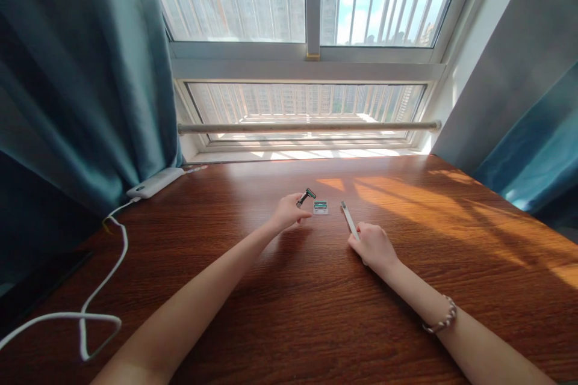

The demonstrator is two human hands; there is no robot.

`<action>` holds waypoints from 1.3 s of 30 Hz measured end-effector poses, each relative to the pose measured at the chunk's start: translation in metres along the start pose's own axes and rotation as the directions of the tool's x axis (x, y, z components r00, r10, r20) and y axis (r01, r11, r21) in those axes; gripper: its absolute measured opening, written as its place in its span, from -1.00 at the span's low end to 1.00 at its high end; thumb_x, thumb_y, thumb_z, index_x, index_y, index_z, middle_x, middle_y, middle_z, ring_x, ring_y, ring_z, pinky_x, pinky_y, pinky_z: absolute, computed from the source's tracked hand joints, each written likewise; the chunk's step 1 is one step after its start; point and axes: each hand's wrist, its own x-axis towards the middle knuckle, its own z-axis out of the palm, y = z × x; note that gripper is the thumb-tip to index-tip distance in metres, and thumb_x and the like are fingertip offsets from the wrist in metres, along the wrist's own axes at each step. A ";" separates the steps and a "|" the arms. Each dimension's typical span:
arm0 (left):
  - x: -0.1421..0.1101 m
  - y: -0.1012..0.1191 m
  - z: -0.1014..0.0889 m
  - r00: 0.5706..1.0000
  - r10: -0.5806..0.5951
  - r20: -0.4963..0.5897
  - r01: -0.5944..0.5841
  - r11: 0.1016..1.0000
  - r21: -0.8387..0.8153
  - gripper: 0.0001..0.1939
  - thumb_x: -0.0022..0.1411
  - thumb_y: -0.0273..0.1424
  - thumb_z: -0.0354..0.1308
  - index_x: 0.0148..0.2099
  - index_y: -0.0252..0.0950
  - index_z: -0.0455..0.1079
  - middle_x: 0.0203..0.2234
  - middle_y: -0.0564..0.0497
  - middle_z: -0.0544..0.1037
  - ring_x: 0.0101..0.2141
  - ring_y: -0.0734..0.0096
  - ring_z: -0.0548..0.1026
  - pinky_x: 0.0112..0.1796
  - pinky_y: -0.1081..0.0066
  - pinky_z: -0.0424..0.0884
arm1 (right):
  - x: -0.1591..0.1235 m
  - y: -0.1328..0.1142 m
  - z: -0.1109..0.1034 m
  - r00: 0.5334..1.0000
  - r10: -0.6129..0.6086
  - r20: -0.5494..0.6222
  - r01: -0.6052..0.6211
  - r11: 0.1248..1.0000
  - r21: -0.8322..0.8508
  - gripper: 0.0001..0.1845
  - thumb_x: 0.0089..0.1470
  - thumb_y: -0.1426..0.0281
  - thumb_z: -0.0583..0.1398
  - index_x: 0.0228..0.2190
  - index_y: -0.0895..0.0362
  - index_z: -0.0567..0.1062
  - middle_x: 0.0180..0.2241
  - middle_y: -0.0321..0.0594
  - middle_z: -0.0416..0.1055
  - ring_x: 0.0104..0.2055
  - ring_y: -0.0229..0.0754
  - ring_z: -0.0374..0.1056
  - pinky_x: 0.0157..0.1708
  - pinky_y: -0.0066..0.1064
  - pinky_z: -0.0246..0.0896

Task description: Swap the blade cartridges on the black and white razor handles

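Observation:
My left hand (287, 212) is closed round a small dark razor head piece (307, 196) that sticks up and to the right from its fingers. Just right of it a small green and silver blade cartridge (320, 207) lies flat on the wooden table (289, 301). My right hand (372, 246) rests on the table, closed round the lower end of a thin white razor handle (348, 216) that points away from me. A beaded bracelet (442, 316) circles my right wrist.
A white power bank (155, 183) lies at the table's back left, with a white cable (97, 289) looping toward the front left edge. Teal curtains (81, 72) hang on both sides. A window with a rail (307, 127) runs behind the table.

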 end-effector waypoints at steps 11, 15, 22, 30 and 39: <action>0.048 -0.014 0.018 0.983 0.096 0.154 -0.118 0.983 0.139 -0.47 -0.30 -0.43 0.35 -0.17 -0.38 0.38 -0.80 0.17 0.29 -0.77 0.60 0.18 -0.72 0.57 0.02 | -0.027 0.045 -0.033 0.998 0.060 -0.035 -0.052 0.978 0.202 -0.79 -0.07 0.30 0.07 -0.59 0.12 0.41 -0.66 -0.34 0.32 -0.57 -0.27 0.25 -0.50 -0.48 0.02; 0.058 0.001 0.051 0.971 0.202 0.125 -0.220 0.963 0.155 -0.52 -0.29 -0.41 0.35 -0.22 -0.43 0.40 -0.68 0.11 0.35 -0.64 0.53 0.30 -0.59 0.53 0.17 | -0.048 0.082 -0.044 0.981 0.171 -0.086 -0.149 0.964 0.220 -0.80 -0.10 0.26 0.10 -0.56 0.11 0.43 -0.67 -0.36 0.32 -0.58 -0.26 0.25 -0.51 -0.47 0.04; 0.085 0.052 0.187 0.952 0.275 0.134 -0.300 0.923 0.240 -0.47 -0.36 -0.27 0.37 -0.24 -0.32 0.42 -0.46 -0.01 0.47 -0.37 0.26 0.44 -0.38 0.42 0.29 | -0.070 0.157 -0.059 0.785 0.511 -0.350 -0.445 0.858 0.256 -0.79 -0.20 0.23 0.15 -0.52 0.10 0.47 -0.61 -0.31 0.39 -0.49 -0.17 0.33 -0.42 -0.42 0.11; 0.096 0.085 0.287 0.970 0.180 0.165 -0.226 0.919 0.323 -0.54 -0.38 -0.18 0.36 -0.36 -0.26 0.41 -0.41 -0.05 0.50 -0.34 0.23 0.46 -0.33 0.40 0.34 | -0.076 0.183 -0.059 0.709 0.611 -0.352 -0.527 0.791 0.311 -0.73 -0.22 0.22 0.14 -0.52 0.14 0.51 -0.58 -0.21 0.44 -0.43 -0.06 0.37 -0.39 -0.35 0.13; 0.095 0.089 0.288 0.994 0.082 0.067 -0.091 0.985 0.149 -0.49 -0.38 -0.28 0.39 -0.33 -0.28 0.28 -0.35 -0.05 0.45 -0.26 0.24 0.41 -0.31 0.43 0.29 | -0.076 0.181 -0.056 0.778 0.490 -0.394 -0.435 0.872 0.226 -0.74 -0.16 0.25 0.12 -0.48 0.14 0.52 -0.55 -0.21 0.44 -0.49 -0.15 0.33 -0.43 -0.40 0.11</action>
